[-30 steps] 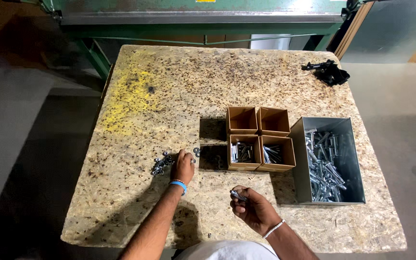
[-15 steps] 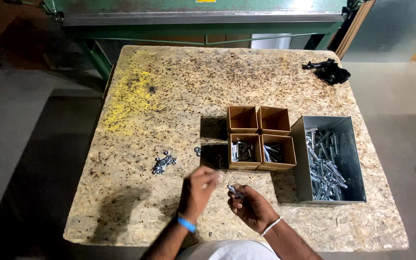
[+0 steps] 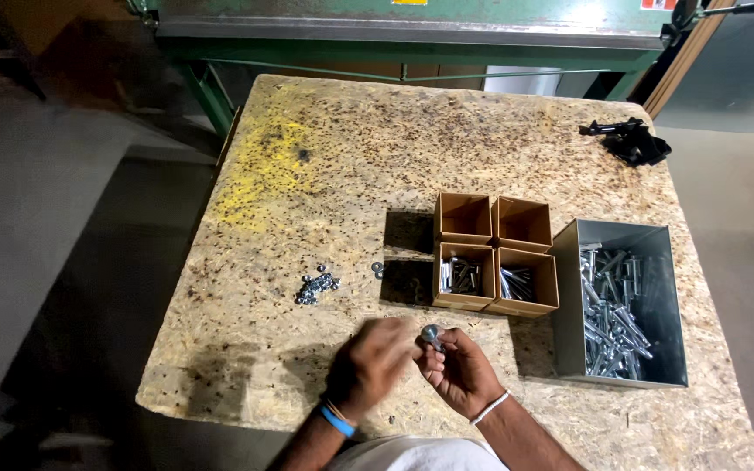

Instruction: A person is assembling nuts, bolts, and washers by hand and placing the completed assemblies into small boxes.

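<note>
From my remote view I see the right hand [image 3: 457, 373] pinching a short silver round-headed bolt [image 3: 430, 334] upright at its fingertips, just in front of the four small brown cardboard boxes [image 3: 494, 254]. The left hand [image 3: 368, 366] is loosely curled and touching the bolt's side; it is blurred, so I cannot tell whether it has anything pinched between its fingers.

I judge the work to be at an early-to-middle stage. The two near boxes each hold some silver bolts, the two far boxes show only bare cardboard, and the open grey metal bin [image 3: 621, 307] to their right is well filled with bolts. A small heap of silver nuts [image 3: 314, 286] lies loose on the chipboard bench [image 3: 325, 166], left of the boxes, with two stray ones nearer them.

The boxes carry no labels that I can see. At the far edge, the green machine frame [image 3: 412, 39] bears a small yellow sticker and a red one (too small to read). A black clamp-like tool [image 3: 628, 139] lies at the far right corner.
</note>
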